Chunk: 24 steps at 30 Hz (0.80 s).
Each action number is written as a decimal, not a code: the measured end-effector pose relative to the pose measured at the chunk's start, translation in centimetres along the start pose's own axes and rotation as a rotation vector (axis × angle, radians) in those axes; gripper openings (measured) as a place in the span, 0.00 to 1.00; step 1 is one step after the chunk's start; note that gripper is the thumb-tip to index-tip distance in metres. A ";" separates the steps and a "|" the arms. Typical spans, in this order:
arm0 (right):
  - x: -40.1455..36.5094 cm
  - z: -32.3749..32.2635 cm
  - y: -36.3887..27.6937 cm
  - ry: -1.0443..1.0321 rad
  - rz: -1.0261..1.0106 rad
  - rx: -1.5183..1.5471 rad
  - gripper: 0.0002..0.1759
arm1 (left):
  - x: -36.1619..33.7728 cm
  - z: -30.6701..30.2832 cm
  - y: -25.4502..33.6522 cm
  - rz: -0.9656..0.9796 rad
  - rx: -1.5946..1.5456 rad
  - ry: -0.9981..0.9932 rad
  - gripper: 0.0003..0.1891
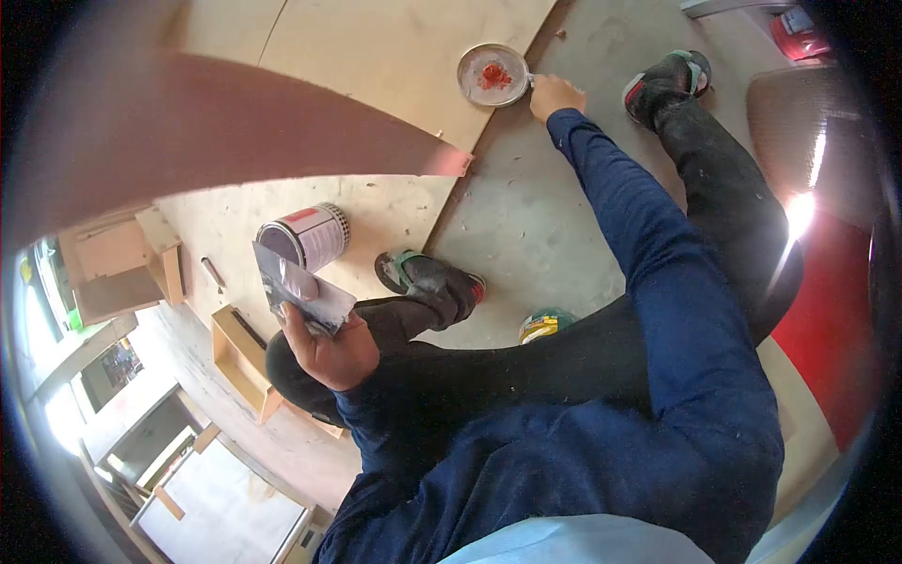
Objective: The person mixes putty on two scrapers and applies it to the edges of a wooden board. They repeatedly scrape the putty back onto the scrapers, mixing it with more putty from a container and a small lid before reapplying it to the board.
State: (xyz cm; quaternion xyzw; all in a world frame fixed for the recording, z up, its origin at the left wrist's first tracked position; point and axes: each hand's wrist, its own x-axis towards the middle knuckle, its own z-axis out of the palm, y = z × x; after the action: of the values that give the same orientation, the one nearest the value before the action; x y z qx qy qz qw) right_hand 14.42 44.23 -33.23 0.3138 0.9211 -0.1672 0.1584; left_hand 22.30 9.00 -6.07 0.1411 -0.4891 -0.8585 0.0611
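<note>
My left hand (340, 357) grips a flat metal putty spreader (274, 268), fingers and thumb on its near end. A smooth pale lump of putty (299, 279) sits on the blade. Behind the spreader, an open-looking tin (324, 237) stands tilted in view on the board. Far out, my right hand (556, 97) is closed at the rim of a round lid (467, 83). A pale bit of something shows at its fingertips, too small to name. Red paste (493, 75) lies on the lid, over a whitish smear.
A long pinkish panel (282, 122) juts across the upper left, above the board. Wooden boxes (240, 362) sit at left. A tub with a yellow label (543, 324) stands by my leg. A red container (799, 36) is at the top right.
</note>
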 end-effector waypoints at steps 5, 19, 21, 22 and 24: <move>1.0 1.2 -0.4 0.298 0.037 -0.208 0.15 | 0.4 -0.3 -0.4 0.029 0.093 -0.035 0.15; -0.7 0.8 -1.0 0.137 -0.144 -0.245 0.14 | 0.2 -0.3 -0.3 0.026 0.201 -0.008 0.14; -1.0 -0.1 -0.9 0.184 -0.171 -0.196 0.14 | 0.1 -0.2 -0.2 0.027 0.206 0.000 0.14; -1.0 -0.2 -1.1 0.185 -0.174 -0.196 0.14 | 0.1 -0.1 -0.2 0.028 0.206 0.002 0.14; -0.6 -0.1 -1.4 0.234 -0.268 -0.176 0.14 | 0.1 0.0 -0.1 0.027 0.205 0.007 0.14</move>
State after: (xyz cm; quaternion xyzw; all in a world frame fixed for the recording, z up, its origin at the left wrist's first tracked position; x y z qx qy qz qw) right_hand 13.97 42.88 -32.64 0.1904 0.9779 -0.0679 0.0536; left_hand 22.25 9.02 -6.20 0.1432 -0.5761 -0.8026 0.0595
